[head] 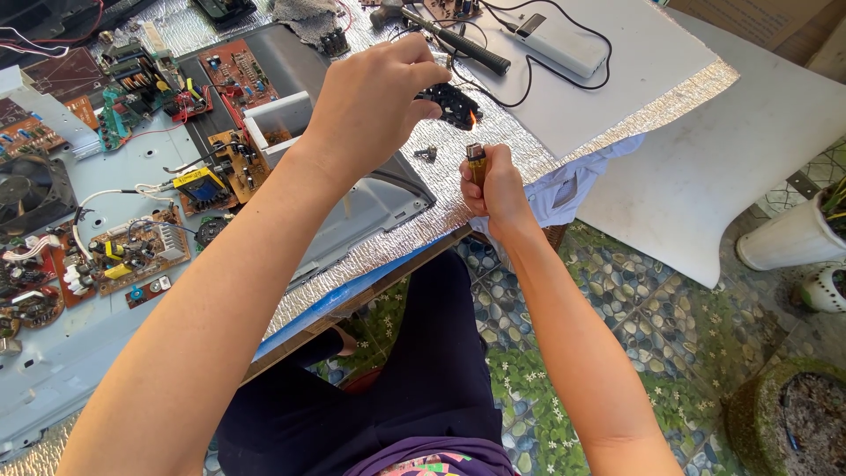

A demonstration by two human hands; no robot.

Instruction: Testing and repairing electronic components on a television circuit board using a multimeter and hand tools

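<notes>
Fingers (414, 84) of the left hand (374, 106) curl tight and pinch a small black plastic part (454, 104), knobbly and irregular, holding it in the air above the crinkled silver foil sheet (493, 141) that covers the table; the part sits just over a small orange flame (472, 117). Far left on the table lie several brown and red circuit boards (132, 251) studded with coils, capacitors and coloured wires, too crowded to count exactly, beside one round black fan (31, 189) and one pale grey metal chassis (370, 207) with a white open box (282, 119) set on it. Right of the left hand, the right hand (498, 185) is closed in a fist around one amber translucent lighter (476, 163) held upright, its metal top just under the flame. Behind both hands lie one black-handled tool (467, 48) and one smooth white rectangular power bank (564, 40) with a black cable on a white sheet. A pale blue cloth (573, 185) hangs off the table edge by the right hand. At far right stand two white pots (793, 238) on the mossy pebble-patterned floor
</notes>
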